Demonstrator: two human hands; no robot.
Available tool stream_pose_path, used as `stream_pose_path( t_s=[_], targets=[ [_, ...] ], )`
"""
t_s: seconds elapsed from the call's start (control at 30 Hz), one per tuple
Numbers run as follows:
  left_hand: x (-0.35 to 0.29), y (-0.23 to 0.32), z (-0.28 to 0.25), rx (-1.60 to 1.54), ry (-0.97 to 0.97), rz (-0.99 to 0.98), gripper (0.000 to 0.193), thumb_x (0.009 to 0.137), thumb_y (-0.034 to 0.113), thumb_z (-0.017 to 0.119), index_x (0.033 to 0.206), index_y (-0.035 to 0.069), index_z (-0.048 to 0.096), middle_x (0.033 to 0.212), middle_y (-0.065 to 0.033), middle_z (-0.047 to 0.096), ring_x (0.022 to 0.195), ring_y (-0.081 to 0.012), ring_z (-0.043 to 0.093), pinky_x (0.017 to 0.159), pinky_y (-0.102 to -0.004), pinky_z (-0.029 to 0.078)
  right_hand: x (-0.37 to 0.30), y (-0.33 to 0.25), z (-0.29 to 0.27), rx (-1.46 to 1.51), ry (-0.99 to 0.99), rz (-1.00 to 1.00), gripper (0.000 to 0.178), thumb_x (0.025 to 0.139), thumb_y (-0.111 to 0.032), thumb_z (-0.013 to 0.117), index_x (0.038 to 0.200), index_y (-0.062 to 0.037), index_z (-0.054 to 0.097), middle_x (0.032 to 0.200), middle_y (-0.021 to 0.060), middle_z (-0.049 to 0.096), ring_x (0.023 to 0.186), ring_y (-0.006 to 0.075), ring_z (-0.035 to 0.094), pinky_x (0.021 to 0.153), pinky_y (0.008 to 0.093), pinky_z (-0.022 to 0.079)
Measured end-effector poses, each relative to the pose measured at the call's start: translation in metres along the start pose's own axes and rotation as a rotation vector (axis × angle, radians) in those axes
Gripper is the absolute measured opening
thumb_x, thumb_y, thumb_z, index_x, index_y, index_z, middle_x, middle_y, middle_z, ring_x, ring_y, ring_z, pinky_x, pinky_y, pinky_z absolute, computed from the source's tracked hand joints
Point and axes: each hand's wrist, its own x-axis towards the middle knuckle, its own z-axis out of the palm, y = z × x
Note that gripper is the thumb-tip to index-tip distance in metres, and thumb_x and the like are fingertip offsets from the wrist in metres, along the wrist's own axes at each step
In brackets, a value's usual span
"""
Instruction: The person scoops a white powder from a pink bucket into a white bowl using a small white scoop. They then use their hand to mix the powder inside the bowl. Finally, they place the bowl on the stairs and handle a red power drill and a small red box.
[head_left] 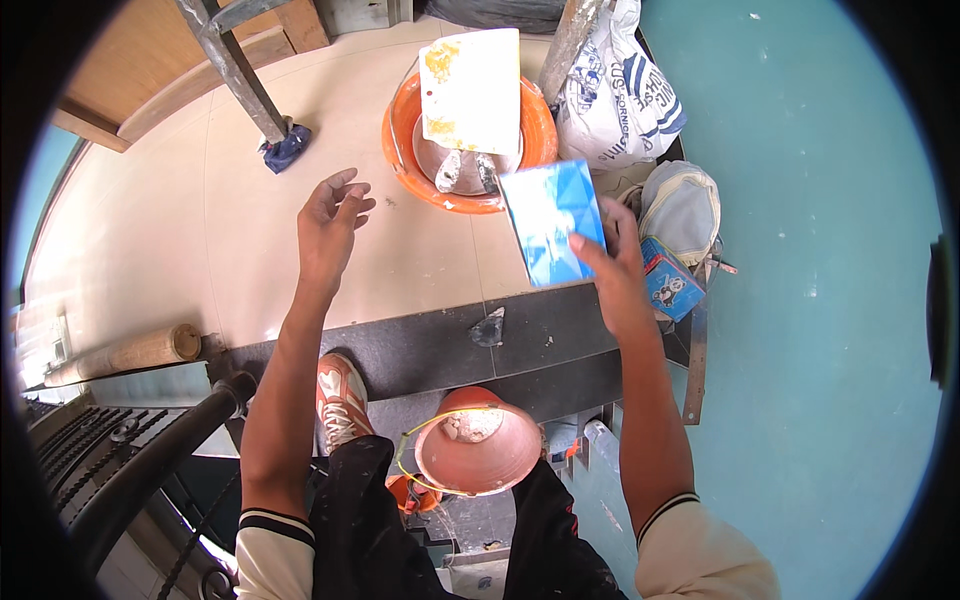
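Observation:
My right hand (615,255) grips a flat blue box (545,225) with a faceted pattern, thumb on top and fingers along its right edge. It is held over the tiled landing, just below an orange bucket (400,165). Across that bucket lies a white board (490,110) smeared with orange-yellow. Two white-smeared, rounded tool ends (449,172) stick out from under the board; their kind is unclear. My left hand (335,215) hovers left of the bucket with nothing in it, fingers apart and loosely bent.
A reddish bucket (510,450) with a yellow handle stands between my legs on the steps. At right are a white printed sack (620,110), a grey cloth bag (680,205) and a small blue-red packet (668,285). A dark railing (150,470) runs at lower left, beside a brown roll (150,352).

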Motion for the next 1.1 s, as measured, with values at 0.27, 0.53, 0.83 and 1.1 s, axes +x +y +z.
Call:
stream_pose_path(
  t_s=[0.27,0.53,0.83,1.1],
  targets=[
    [-0.013,-0.003,-0.005,-0.023,-0.063,-0.101,0.043,0.112,0.020,0.065,0.150,0.001,0.061,0.130,-0.0142,0.075,0.113,-0.0234,0.076,0.098,-0.0374,0.060,0.091,-0.009,0.043,-0.724,0.219,-0.343,0.070,0.097,-0.044,0.084,0.145,0.0027,0.063,0.134,0.0206,0.070,0.121,0.0321,0.069,0.099,0.0416,0.057],
    [-0.018,-0.011,-0.014,0.003,-0.114,-0.144,0.044,0.113,0.024,0.066,0.150,0.002,0.061,0.130,-0.0142,0.075,0.116,-0.0243,0.075,0.101,-0.0393,0.059,-0.085,0.055,-0.015,-0.919,0.355,-0.384,0.042,0.096,-0.012,0.082,0.135,-0.0034,0.071,0.129,0.0181,0.070,0.124,0.0401,0.064,0.107,0.0504,0.051],
    [-0.027,-0.028,-0.013,-0.018,-0.147,-0.214,0.041,0.111,0.022,0.065,0.148,0.002,0.063,0.124,-0.0120,0.076,0.110,-0.0220,0.075,0.096,-0.0362,0.059,-0.071,0.039,-0.103,-1.487,0.466,-0.149,0.099,0.083,-0.002,0.085,0.169,-0.0158,0.038,0.163,0.0225,0.042,0.155,0.0476,0.036,0.125,0.0617,0.032],
    [-0.046,-0.021,-0.029,-0.006,-0.154,-0.196,0.042,0.112,0.020,0.064,0.148,-0.001,0.062,0.127,-0.0145,0.075,0.111,-0.0234,0.076,0.097,-0.0372,0.059,-0.062,0.050,-0.114,-1.500,0.517,-0.235,0.095,0.077,-0.011,0.088,0.163,-0.0164,0.046,0.158,0.0134,0.051,0.152,0.0393,0.043,0.123,0.0601,0.031]
  ],
)
